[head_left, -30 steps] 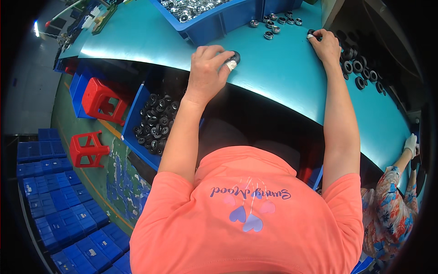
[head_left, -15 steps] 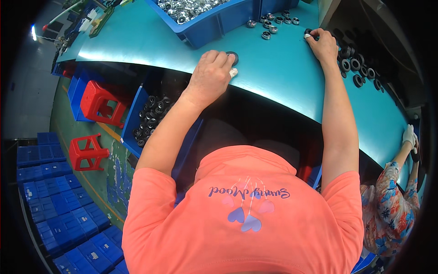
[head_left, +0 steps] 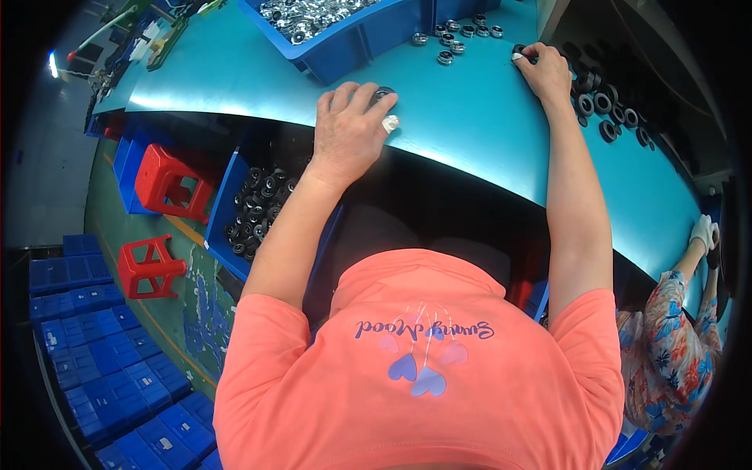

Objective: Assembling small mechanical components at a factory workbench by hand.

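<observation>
My left hand [head_left: 345, 135] is at the table's front edge, its fingers curled over a small black wheel [head_left: 383, 94] on the teal tabletop. White wrapping [head_left: 390, 124] covers the tip of that thumb. Farther right, my right hand [head_left: 551, 77] pinches a black ring [head_left: 530, 55] just above or on the table; the fingers hide most of it, and white shows at this thumb too. Several shiny metal hubs [head_left: 446, 58] lie between the hands, toward the back. Right of my right hand, loose black rings [head_left: 601, 103] are spread on the table.
A blue bin [head_left: 333, 56] heaped with metal parts stands at the back. Below the table's left edge, another blue bin [head_left: 222, 205] holds black wheels. Red stools [head_left: 152, 268] and stacked blue crates [head_left: 117, 368] are on the left. A co-worker's gloved hand [head_left: 703, 230] is at far right.
My left hand has shifted slightly left, its fingers a little more spread over the wheel. The right hand still pinches its ring, and the whole view has shifted slightly.
</observation>
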A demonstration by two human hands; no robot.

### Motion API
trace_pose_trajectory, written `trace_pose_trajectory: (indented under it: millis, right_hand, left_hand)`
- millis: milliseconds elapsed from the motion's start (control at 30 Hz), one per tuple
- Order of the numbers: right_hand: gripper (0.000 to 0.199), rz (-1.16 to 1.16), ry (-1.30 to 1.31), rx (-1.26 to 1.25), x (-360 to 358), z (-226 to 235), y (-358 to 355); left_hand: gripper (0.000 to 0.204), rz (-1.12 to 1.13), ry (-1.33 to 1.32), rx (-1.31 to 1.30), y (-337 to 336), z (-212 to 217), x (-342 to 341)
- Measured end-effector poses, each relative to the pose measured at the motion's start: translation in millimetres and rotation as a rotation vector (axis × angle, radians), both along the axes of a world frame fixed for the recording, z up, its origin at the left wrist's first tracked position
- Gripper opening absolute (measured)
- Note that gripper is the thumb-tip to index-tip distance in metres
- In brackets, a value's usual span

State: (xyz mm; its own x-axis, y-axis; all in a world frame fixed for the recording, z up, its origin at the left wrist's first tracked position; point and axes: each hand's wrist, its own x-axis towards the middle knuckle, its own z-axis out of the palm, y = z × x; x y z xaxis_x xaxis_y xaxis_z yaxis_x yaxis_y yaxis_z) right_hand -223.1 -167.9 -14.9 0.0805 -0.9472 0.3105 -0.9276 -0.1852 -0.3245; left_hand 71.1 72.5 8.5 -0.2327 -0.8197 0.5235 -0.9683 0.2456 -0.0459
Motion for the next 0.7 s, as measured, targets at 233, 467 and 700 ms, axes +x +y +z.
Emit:
trace_pose_trajectory:
  millis: [233,467,700]
  right_hand:
    - [0.026,0.269,-0.224,-0.295,6.9,2.9,2.3]
    - [0.045,0.666,-0.735,-0.276,55.6,42.5,58.0]
    - [0.046,0.871,-0.75,-0.118,68.7,42.6,72.9]
  left_hand:
    - [0.025,-0.019,0.04,-0.131,-15.7,9.5,-8.5]
    - [0.035,-0.211,1.03,0.17,-59.8,18.4,-53.5]
    - [0.045,-0.738,2.121,0.567,-99.6,3.4,-60.1]
